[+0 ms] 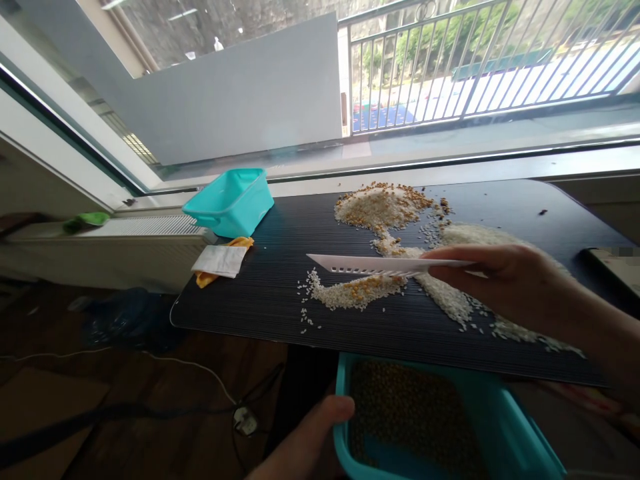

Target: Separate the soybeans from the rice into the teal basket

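Observation:
My right hand (500, 270) is closed around one end of a thin white slotted plastic piece (370, 264), held nearly level over the dark table. Beneath it lies a strip of white rice with some yellow-brown grains (357, 293). Just under my right hand and wrist spreads a pile of rice (447, 300), partly hidden by the arm. My left hand (325, 427) grips the left rim of a teal bin (341, 400) below the table's front edge, thumb over the rim. Brown grains (415, 400) cover much of the bin's bottom.
A mixed heap of rice and yellow-brown grains (383, 205) sits at the table's back. An upright teal basket (235, 200) stands back left, near a folded white cloth (220, 260) on an orange one. A dark object (613, 273) lies at the right edge. Behind is a window.

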